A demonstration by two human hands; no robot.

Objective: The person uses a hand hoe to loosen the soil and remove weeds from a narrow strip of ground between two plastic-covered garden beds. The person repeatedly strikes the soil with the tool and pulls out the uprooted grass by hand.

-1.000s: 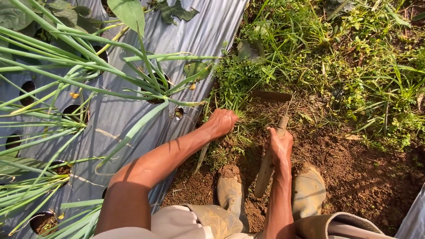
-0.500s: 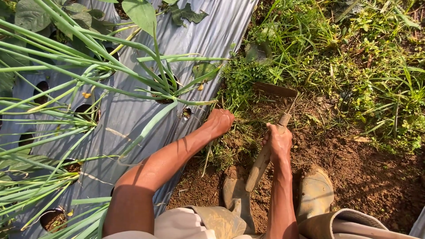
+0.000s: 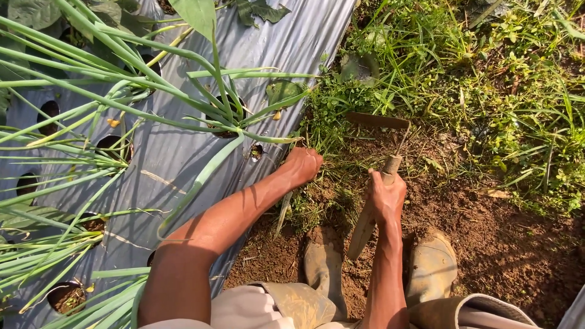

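My right hand [image 3: 386, 198] grips the wooden handle [image 3: 364, 228] of a small hand hoe; its flat rusty blade [image 3: 376, 120] lies in the weeds ahead of me. My left hand [image 3: 303, 166] is closed around a tuft of grass [image 3: 326, 183] at the edge of the silver plastic mulch [image 3: 183, 152]. Both hands reach out over bare brown soil [image 3: 487, 237], just in front of my two muddy boots [image 3: 430, 264].
Long green onion leaves [image 3: 122, 91] spread from round planting holes [image 3: 219, 122] in the mulch sheet on the left. Dense grass and weeds [image 3: 487, 85] cover the ground ahead and to the right. A second strip of plastic shows at the lower right corner.
The hoe blade has shifted slightly forward and to the right into the weeds. My left hand stays clenched on the grass at the mulch edge. The view has tilted a little.
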